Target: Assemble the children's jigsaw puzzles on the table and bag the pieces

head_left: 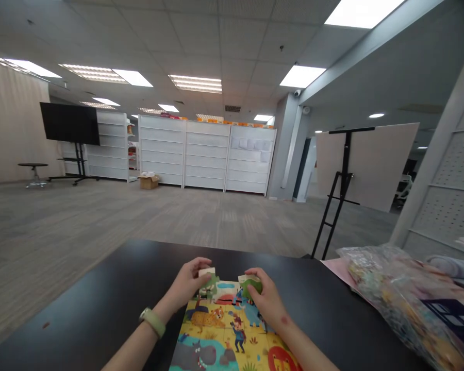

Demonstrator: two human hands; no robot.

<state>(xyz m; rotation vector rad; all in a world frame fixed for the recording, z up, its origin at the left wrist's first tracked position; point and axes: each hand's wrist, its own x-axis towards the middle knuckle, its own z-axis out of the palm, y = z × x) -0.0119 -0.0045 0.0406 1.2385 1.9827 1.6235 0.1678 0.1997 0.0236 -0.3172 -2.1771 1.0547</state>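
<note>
A colourful animal jigsaw puzzle (216,330) lies on the black table, its pieces joined, with a hippo, a leopard and a lion on it. My left hand (192,281) pinches a pale and green puzzle piece (209,278) at the puzzle's far left corner. In my right hand (266,293) is another puzzle piece (249,282), green with a cream edge, held at the far right corner. Between the two pieces the far edge shows a blue and red part. Whether either held piece touches the puzzle, I cannot tell. A pale green band circles my left wrist.
Clear plastic bags (402,293) with colourful contents lie along the table's (100,288) right side. Beyond it stand a black easel (338,190) with a board, white shelves (204,154), a cardboard box (149,181), a screen on a stand (70,123) and a stool (33,166).
</note>
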